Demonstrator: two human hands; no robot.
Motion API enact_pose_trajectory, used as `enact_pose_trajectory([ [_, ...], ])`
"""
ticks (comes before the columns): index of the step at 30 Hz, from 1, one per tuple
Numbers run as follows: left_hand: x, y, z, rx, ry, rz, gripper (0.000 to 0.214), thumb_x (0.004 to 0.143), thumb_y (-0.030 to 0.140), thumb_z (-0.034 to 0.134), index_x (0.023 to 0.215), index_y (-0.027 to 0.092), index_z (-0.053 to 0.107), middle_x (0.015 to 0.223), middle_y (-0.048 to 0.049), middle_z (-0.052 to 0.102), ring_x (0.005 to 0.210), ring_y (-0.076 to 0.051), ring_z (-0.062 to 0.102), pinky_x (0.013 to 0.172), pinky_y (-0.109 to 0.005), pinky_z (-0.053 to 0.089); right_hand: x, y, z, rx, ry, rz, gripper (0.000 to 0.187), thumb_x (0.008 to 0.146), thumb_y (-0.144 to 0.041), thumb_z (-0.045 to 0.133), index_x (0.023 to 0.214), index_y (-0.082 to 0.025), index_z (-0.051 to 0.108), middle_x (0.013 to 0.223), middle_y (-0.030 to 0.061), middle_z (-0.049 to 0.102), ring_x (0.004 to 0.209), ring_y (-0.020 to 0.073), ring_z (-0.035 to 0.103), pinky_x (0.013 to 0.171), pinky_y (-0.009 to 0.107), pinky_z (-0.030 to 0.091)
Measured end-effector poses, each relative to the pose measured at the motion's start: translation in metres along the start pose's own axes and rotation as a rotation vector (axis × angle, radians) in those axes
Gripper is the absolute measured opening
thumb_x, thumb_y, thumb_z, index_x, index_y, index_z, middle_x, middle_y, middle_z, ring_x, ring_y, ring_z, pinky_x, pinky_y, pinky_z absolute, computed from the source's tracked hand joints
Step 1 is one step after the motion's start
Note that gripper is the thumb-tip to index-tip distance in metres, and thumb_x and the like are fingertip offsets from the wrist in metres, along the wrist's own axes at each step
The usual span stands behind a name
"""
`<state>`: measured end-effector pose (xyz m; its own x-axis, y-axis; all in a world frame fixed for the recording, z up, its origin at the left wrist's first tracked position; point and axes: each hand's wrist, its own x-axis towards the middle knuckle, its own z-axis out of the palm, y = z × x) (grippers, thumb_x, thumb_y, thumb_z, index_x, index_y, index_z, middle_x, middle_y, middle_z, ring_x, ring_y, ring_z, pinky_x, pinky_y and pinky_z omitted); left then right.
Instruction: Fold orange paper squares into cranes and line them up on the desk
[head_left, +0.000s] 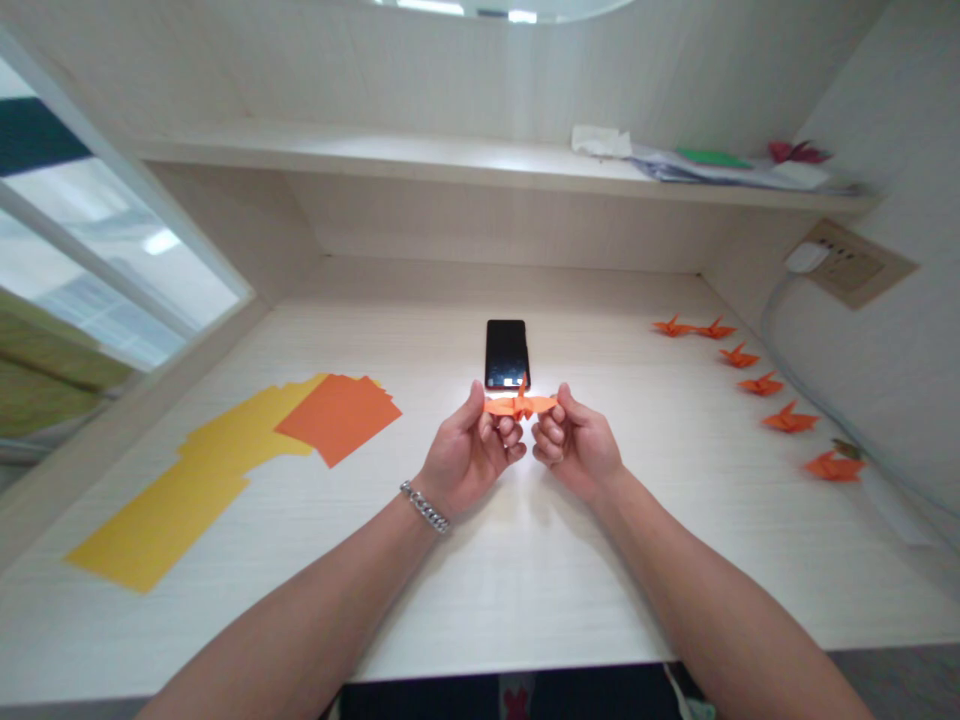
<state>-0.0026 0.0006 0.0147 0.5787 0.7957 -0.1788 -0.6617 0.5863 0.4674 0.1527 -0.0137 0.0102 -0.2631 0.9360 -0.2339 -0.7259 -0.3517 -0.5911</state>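
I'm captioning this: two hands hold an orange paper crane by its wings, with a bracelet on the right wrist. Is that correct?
Not quite: the head view shows the bracelet on the left wrist. The left hand and right hand do hold the orange paper crane by its wings.

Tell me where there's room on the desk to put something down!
Bare desk lies between the orange paper and the phone, and between the right hand and the resting paper cranes. It's crowded at the yellow paper and where both hands hold another crane.
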Motion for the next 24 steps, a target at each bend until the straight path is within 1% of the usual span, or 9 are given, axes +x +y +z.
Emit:
enact_pose_trajectory([
  [4,0.001,0.001,-0.002,-0.006,-0.021,0.006,0.059,0.092,0.05,0.041,0.046,0.015,0.05,0.064,-0.0033,0.059,0.063,-0.014,0.055,0.063,-0.03,0.047,0.001,-0.001,0.0,-0.033,0.031,-0.006,0.043,0.088,-0.048,0.052,0.057,-0.019,0.044,0.044,-0.0053,0.042,0.036,0.0075,0.03,0.038,0.02,0.022],
  [7,0.001,0.001,-0.002,0.012,-0.02,0.02,0.057,0.091,0.05,0.043,0.048,0.014,0.051,0.065,-0.0027,0.058,0.064,-0.013,0.055,0.063,-0.029,0.048,0.003,-0.003,-0.002,-0.127,0.102,-0.088,0.043,0.084,-0.049,0.056,0.055,-0.019,0.042,0.043,-0.0061,0.04,0.036,0.0077,0.03,0.037,0.021,0.022],
  [9,0.002,0.001,-0.002,0.028,-0.001,0.045,0.054,0.09,0.05,0.046,0.05,0.014,0.051,0.065,-0.002,0.057,0.062,-0.013,0.055,0.062,-0.028,0.048,0.004,-0.004,-0.004,-0.232,0.202,-0.244,0.043,0.082,-0.049,0.058,0.056,-0.02,0.043,0.044,-0.006,0.04,0.037,0.0081,0.032,0.037,0.022,0.022],
  [12,0.004,0.0,-0.003,0.053,0.04,0.085,0.05,0.089,0.049,0.05,0.052,0.015,0.05,0.065,-0.0009,0.057,0.059,-0.011,0.054,0.06,-0.026,0.047,0.0,-0.001,-0.004,-0.505,0.346,-0.603,0.038,0.08,-0.047,0.062,0.058,-0.019,0.048,0.049,-0.0048,0.045,0.041,0.0088,0.037,0.04,0.023,0.027],
  [14,0.005,-0.001,-0.004,0.075,0.057,0.1,0.048,0.088,0.049,0.051,0.054,0.015,0.049,0.064,-0.0005,0.057,0.058,-0.011,0.053,0.058,-0.025,0.047,-0.005,0.004,0.0,-0.746,0.365,-0.788,0.028,0.077,-0.041,0.068,0.064,-0.019,0.055,0.052,-0.0045,0.048,0.047,0.0097,0.042,0.046,0.024,0.033],
  [15,0.006,-0.001,-0.005,0.088,0.062,0.106,0.048,0.087,0.05,0.052,0.054,0.015,0.049,0.064,-0.0004,0.057,0.058,-0.011,0.053,0.058,-0.025,0.047,-0.007,0.007,0.002,-0.859,0.356,-0.834,0.023,0.076,-0.038,0.07,0.069,-0.019,0.059,0.055,-0.0039,0.051,0.05,0.0103,0.045,0.048,0.024,0.036],
  [17,0.007,-0.003,-0.007,0.117,0.068,0.115,0.047,0.086,0.05,0.053,0.055,0.015,0.049,0.064,-0.0006,0.057,0.058,-0.011,0.053,0.058,-0.025,0.047,-0.01,0.013,0.006,-1.014,0.334,-0.861,0.02,0.074,-0.036,0.072,0.082,-0.02,0.064,0.062,-0.0027,0.056,0.053,0.0111,0.048,0.051,0.025,0.039],
  [19,0.008,-0.005,-0.008,0.147,0.066,0.112,0.046,0.086,0.051,0.053,0.057,0.015,0.049,0.065,-0.0009,0.057,0.059,-0.011,0.054,0.058,-0.024,0.047,-0.01,0.017,0.007,-1.081,0.341,-0.842,0.022,0.074,-0.035,0.071,0.089,-0.02,0.064,0.066,-0.0021,0.058,0.054,0.0115,0.05,0.051,0.025,0.04],
  [24,0.007,-0.009,-0.007,0.25,0.063,0.091,0.045,0.083,0.053,0.056,0.06,0.014,0.052,0.065,-0.0016,0.057,0.057,-0.011,0.053,0.056,-0.024,0.046,-0.007,0.017,0.005,-1.166,0.359,-0.827,0.014,0.081,-0.034,0.064,0.076,-0.02,0.064,0.067,-0.0002,0.06,0.057,0.0128,0.051,0.055,0.026,0.041],
])
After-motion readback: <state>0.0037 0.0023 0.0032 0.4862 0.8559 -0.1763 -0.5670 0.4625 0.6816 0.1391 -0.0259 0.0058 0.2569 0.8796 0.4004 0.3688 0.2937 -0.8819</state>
